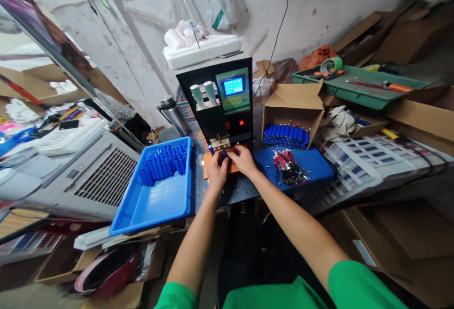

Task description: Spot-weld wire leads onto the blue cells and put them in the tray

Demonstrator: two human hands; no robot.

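Observation:
Both hands meet at the foot of a black spot welder [236,120] with a lit display. My left hand [217,172] is closed around a blue cylindrical battery cell [224,155], mostly hidden by the fingers, under the welding head [220,143]. My right hand [243,159] pinches at the cell's right end; a red wire seems to be there, too small to make out surely. Another blue cell [211,150] stands just left of the head. Below the hands lies an orange board [207,169].
Left stands a blue tray [152,214] with many blue cells. On the right, a bundle of red and black wire leads [289,167] lies on a blue pad [321,169], before a cardboard box [294,98] holding cells. A steel flask [174,114] stands behind the tray.

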